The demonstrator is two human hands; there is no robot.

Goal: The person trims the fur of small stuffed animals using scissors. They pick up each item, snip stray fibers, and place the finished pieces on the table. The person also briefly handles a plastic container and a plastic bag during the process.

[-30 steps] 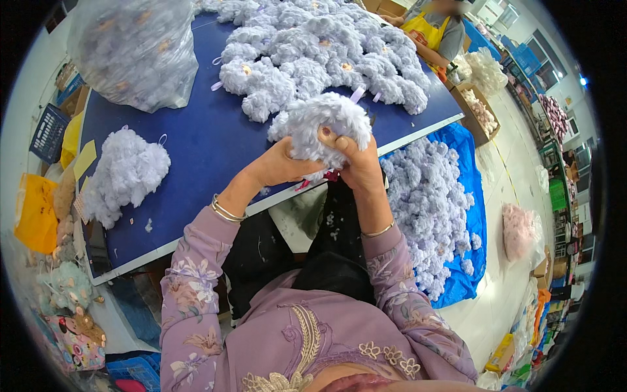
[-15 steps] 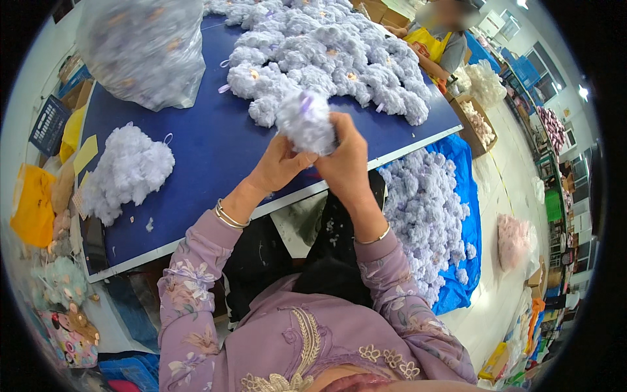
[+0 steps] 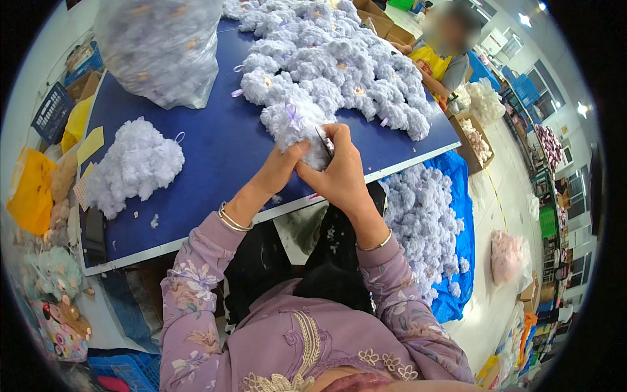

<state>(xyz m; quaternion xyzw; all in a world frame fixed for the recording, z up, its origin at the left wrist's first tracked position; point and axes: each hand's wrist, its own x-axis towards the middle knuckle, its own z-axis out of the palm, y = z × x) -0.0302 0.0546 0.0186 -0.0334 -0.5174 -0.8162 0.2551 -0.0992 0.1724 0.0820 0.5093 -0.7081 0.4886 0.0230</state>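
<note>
A fluffy pale-lilac plush piece (image 3: 295, 123) with a small purple ribbon bow is held over the table's near edge. My left hand (image 3: 279, 168) grips its lower left side, the thumb pressed into the pile. My right hand (image 3: 341, 171) is closed around a slim, dark, pointed metal tool (image 3: 324, 142), whose tip lies against the plush's right side. The fingers hide the rest of the tool, so its exact kind cannot be told. Just beyond, many similar plush pieces (image 3: 339, 55) are heaped on the blue table (image 3: 215, 147).
A filled clear plastic bag (image 3: 157, 59) stands at the far left, above a smaller plush pile (image 3: 136, 166). A dark phone-like slab (image 3: 95, 235) lies at the left edge. Blue sheeting (image 3: 462, 196) holds more plush at right. A person in a yellow apron (image 3: 431, 62) sits beyond.
The held plush has lowered slightly toward the table and its bow now shows clearly. My right hand has shifted down, and the metal tool has come into view.
</note>
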